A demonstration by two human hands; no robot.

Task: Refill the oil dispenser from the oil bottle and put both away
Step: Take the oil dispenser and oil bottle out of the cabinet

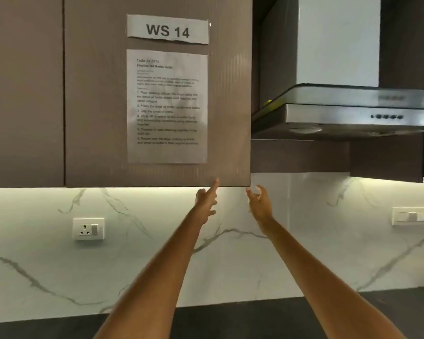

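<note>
Head view shows your left hand [206, 200] raised to the bottom edge of the brown ribbed wall cabinet door [157, 172], index finger straight and touching that edge, the other fingers loosely curled, holding nothing. Your right hand [261, 203] hangs just beside the door's lower right corner, fingers spread and relaxed, holding nothing. Neither the oil dispenser nor the oil bottle is in sight. A white "WS 14" paper label [167, 29] and a printed task sheet [167, 106] are stuck to the door; a steel range hood [353, 111] hangs to the right above the white marble backsplash [59, 265] and the dark bench [230, 321].
</note>
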